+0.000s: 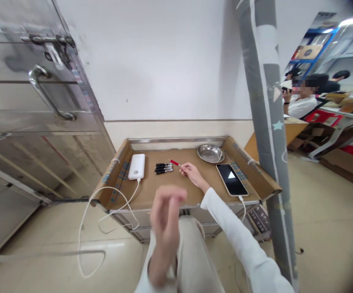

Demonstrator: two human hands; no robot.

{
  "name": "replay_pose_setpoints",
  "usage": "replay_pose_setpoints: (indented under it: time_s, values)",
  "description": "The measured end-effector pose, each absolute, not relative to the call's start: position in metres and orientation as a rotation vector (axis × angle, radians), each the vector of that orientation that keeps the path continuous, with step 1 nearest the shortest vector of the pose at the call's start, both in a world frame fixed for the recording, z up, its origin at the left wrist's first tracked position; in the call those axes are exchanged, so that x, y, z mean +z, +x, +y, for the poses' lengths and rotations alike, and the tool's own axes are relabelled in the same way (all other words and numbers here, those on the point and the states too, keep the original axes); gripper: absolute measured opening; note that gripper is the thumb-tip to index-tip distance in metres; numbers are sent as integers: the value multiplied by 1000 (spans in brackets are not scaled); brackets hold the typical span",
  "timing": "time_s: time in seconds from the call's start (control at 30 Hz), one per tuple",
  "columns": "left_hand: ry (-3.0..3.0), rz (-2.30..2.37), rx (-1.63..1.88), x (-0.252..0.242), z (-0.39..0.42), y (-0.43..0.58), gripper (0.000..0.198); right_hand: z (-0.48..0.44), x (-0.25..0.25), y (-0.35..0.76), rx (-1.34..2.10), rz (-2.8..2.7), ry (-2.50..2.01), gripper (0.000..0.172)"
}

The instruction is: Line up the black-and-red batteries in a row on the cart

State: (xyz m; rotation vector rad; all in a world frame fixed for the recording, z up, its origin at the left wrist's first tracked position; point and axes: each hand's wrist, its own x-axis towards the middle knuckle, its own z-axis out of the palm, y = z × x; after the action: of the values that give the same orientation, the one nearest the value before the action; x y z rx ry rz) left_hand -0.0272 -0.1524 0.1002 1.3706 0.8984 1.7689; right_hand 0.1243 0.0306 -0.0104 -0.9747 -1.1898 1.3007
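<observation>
My right hand (191,172) is closed, its fingertips pinching the end of a small, slim red pen-like item (174,162) just above the cardboard-lined tabletop (152,193). Left of that item lies a row of several black pen-like pieces (163,168) with silvery ends, side by side. Nearer the camera, over my lap and in front of the table's edge, is my left hand (166,219). Motion smears its fingers, which look bent, and no object shows in them.
A white power bank (137,166) with a cable lies at the table's left. On the right are a round metal dish (210,153) and a phone (232,179) on a cable. A wrapped grey pole (268,122) stands at the right edge. Several people sit farther back.
</observation>
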Motion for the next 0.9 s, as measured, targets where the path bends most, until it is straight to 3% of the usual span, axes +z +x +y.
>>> replay_pose_setpoints:
  time_s: [0.17,0.3,0.53,0.9]
  values:
    - [1492,1357,1665,55,-28,-17,30,37,-11,135,1427,-1034,-918,38]
    - [1769,1398,1579,26,27,-8,33,37,-10,138,1429,-1023,-927,35]
    - [1932,1213,1525,0,41,-5,24,36,-8,144,1463,-954,-874,29]
    - [1936,1272,1592,2,38,-14,19,40,-15,152,1223,-901,-937,38]
